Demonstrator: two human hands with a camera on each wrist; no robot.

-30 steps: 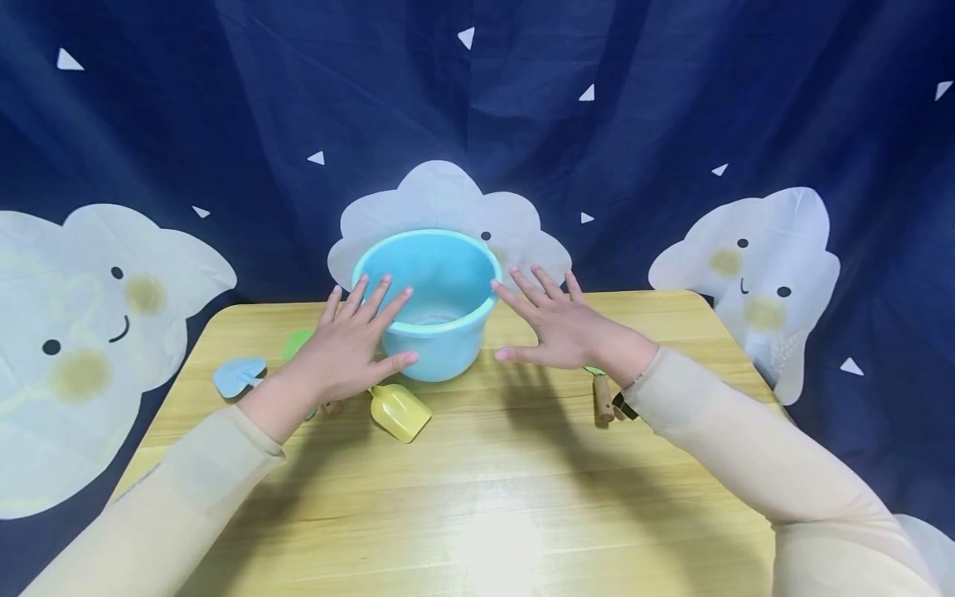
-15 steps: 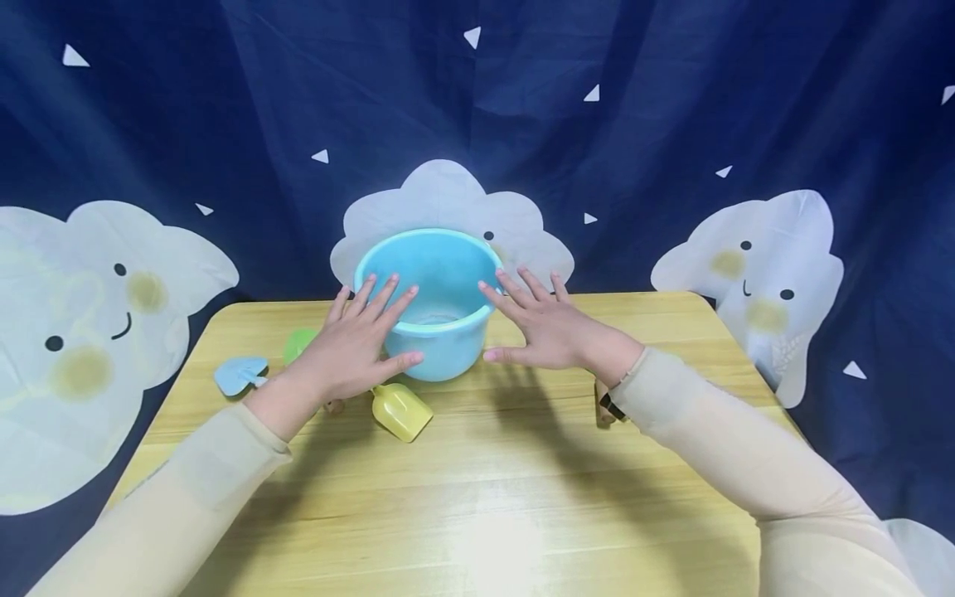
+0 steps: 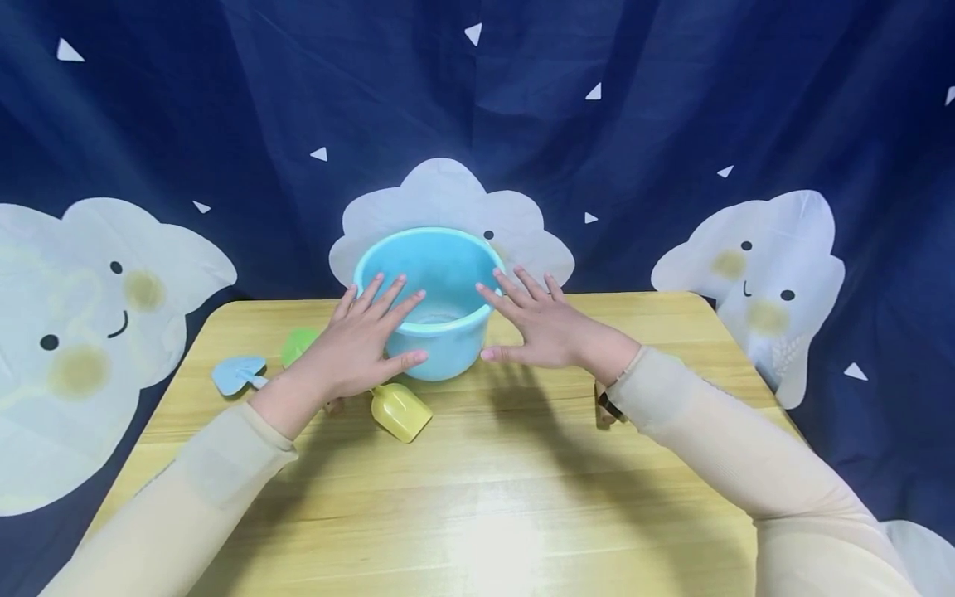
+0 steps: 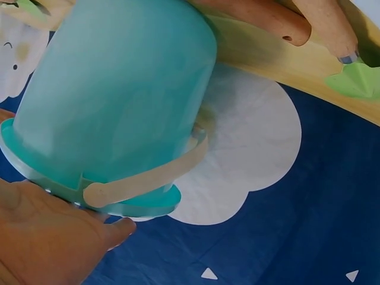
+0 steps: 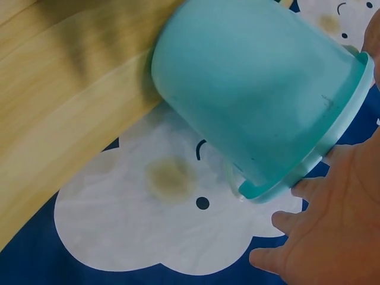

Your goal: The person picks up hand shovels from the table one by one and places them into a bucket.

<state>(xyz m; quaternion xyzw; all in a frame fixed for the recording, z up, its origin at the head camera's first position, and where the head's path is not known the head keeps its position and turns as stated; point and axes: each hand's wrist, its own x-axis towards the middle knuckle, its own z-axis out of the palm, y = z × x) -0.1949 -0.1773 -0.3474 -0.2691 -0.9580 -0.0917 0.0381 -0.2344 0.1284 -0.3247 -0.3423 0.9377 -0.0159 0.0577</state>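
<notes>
A light blue bucket (image 3: 440, 352) stands upright at the table's back middle. Its pale carrying handle (image 4: 148, 183) hangs down its side in the left wrist view. My left hand (image 3: 354, 344), fingers spread and straight, overlaps the bucket's near left rim in the head view. On the other side my right hand (image 3: 545, 332) is spread too, its fingertips right at the rim. Neither hand grips anything. Just in front of the bucket lies a yellow scoop (image 3: 400, 412), its handle hidden behind my left hand.
A blue shovel head (image 3: 239, 375) and a green tool head (image 3: 297, 346) lie left on the wooden table (image 3: 418, 514). Wooden handles (image 4: 261, 18) show in the left wrist view. Another wooden-handled tool (image 3: 606, 413) is mostly covered by my right wrist. A blue curtain (image 3: 522, 99) hangs behind.
My right hand has moved a little left towards the bucket, and my left hand slightly right. Both stay spread. The bucket and the tools have not moved.
</notes>
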